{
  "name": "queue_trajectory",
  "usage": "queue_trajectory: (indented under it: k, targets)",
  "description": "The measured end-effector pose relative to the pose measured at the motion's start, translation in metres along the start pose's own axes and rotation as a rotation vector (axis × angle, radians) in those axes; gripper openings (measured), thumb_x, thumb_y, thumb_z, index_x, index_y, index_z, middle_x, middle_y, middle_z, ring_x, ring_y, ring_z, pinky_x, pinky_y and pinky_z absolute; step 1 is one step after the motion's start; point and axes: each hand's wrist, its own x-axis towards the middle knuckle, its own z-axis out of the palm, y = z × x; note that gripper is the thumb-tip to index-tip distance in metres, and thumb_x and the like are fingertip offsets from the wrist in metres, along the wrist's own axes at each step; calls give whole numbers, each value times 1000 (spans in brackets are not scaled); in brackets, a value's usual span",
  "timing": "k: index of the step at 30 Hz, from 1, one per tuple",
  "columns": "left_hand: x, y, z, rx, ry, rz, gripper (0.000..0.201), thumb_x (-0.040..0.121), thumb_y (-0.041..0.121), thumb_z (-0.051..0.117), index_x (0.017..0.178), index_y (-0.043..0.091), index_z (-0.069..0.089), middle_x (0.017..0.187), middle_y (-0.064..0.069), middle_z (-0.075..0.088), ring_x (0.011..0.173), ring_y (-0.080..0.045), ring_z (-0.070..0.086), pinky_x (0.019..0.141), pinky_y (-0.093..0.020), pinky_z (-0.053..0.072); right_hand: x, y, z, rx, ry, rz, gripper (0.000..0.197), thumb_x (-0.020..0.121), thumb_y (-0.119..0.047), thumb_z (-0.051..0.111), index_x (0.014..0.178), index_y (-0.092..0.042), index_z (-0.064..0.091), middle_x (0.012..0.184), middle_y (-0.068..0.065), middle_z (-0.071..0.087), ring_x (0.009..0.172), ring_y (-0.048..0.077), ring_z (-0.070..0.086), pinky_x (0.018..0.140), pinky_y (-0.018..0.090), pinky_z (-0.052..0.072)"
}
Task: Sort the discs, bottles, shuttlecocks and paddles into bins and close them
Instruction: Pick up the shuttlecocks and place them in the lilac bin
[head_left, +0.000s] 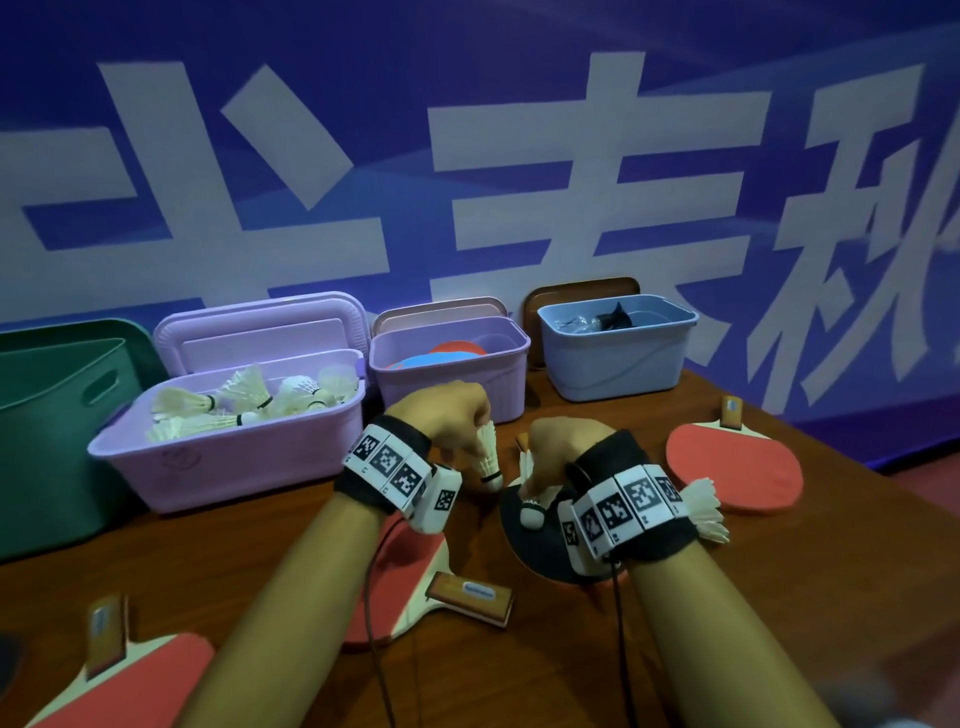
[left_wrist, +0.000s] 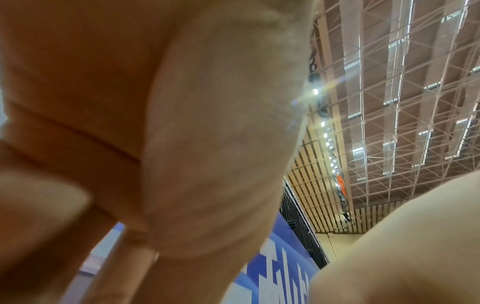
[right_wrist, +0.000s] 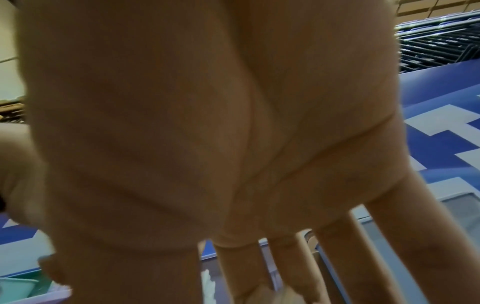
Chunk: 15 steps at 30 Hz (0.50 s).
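Note:
My left hand (head_left: 465, 415) pinches a white shuttlecock (head_left: 488, 457) by its feathers, cork pointing down, just above the table. Beside it my right hand (head_left: 553, 447) holds a second shuttlecock (head_left: 531, 493) the same way, over a black paddle (head_left: 530, 545). A third shuttlecock (head_left: 702, 506) lies right of my right wrist. The big lilac bin (head_left: 223, 467) at left holds several shuttlecocks. Red paddles (head_left: 737, 462) (head_left: 395, 587) (head_left: 140, 680) lie on the table. In the wrist views my left hand's palm (left_wrist: 207, 144) and my right hand's palm (right_wrist: 233, 144) fill the frame; white feathers (right_wrist: 209, 286) show by the right fingers.
A small purple bin (head_left: 452, 395) with coloured discs and a blue bin (head_left: 613, 364) with dark contents stand open at the back, lids propped behind. A green bin (head_left: 52, 426) stands far left. A blue banner wall runs right behind the brown table (head_left: 260, 561).

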Motion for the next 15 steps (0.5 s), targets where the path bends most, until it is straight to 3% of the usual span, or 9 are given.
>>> queue_trajectory:
  k: [4,7,9,11,13,15]
  targets:
    - [-16,-6,-18,-66,101,24,21,86,19,77,95,9,60,96,-11,66,59,-22,70,52,-32,52,0,-9,-3,-8,54,-47,22,87,-25,74,99,-10,64,94,5,67,86,19,65,72,31,54]
    - [-38,-14,-40,-213,234,23,18,84,13,77,94,8,63,96,-5,70,59,-20,70,49,-30,55,-2,-15,-3,-10,215,-96,11,90,-21,67,90,-13,61,96,7,67,87,23,66,80,39,58]
    - [-53,-20,-55,-320,379,62,8,85,8,71,85,9,63,87,6,76,65,-21,74,51,-35,59,-4,-21,-4,24,327,-137,13,93,-24,62,84,-14,59,91,6,65,85,25,66,79,41,58]
    - [-69,-23,-65,-349,565,60,9,86,12,61,81,19,61,82,15,76,59,-19,73,58,-40,61,-8,-31,-8,103,424,-185,21,96,-30,58,93,-12,67,96,6,65,87,26,65,79,41,56]
    - [-84,-22,-73,-378,740,72,12,86,15,56,82,25,61,83,20,75,58,-14,72,57,-38,61,-6,-43,-15,179,516,-259,25,95,-33,58,99,-14,73,105,6,62,92,27,64,82,40,55]
    - [-98,-21,-82,-433,873,101,17,87,12,56,83,27,63,83,21,74,61,-7,71,51,-31,59,-2,-59,-25,228,598,-337,22,93,-32,59,91,-20,77,103,6,62,93,29,61,84,41,53]
